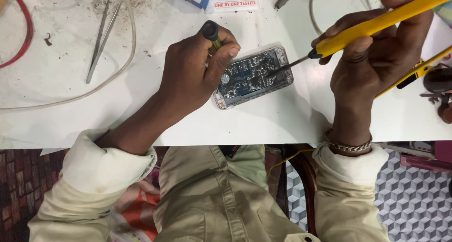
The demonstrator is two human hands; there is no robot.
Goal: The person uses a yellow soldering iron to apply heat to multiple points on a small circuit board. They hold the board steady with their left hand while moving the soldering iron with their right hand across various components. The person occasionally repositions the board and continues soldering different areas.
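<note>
Circuit board (254,75), blue-green w/ silver parts, lies in a clear tray-like case (226,101) on the white table (282,119), just above the near edge, between both hands. Nothing else sits in the case that I can make out; the board fills it.

Left hand (193,72) rests on the case's left end, fingers closed round a small tool w/ a black knob top (210,30); its tip is hidden behind the thumb, so can't tell what it touches. Right hand (376,54) is clamped on a yellow soldering iron (376,23), held like a pen, metal tip down on the board's right half.

Step in hand looks like solder work on one spot of the board, the left tool steadying or picking at a part. Next move prob. calls for a steady tip and no sliding of the case.

Nearby: tweezers (99,42) upper left, white cable (127,35), red wire (23,35), grey dust by the top edge.
</note>
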